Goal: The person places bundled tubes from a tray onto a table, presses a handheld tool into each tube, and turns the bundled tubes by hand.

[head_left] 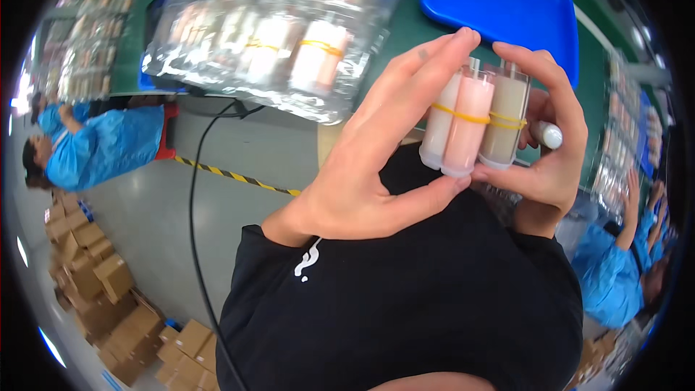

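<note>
Between my hands is a bundle of small clear tubes (469,123) with pink, whitish and grey-beige contents. A yellow rubber band (489,117) goes round them. My left hand (376,145) is closed round the bundle's left side, its fingertips by the upper end and its thumb at the lower end. On the other side, my right hand (561,119) grips the bundle with thumb and fingers. A white rounded stick-like thing (549,135) pokes out from my right hand; its kind I cannot make out.
A clear plastic tray (239,80) of similar banded tubes lies at the upper left on the green table (394,36). Beyond my right hand is a blue tray (499,0). People in blue smocks (108,146) (608,275) are at both sides. Cardboard boxes (116,275) stand lower left; a black cable (192,232) hangs nearby.
</note>
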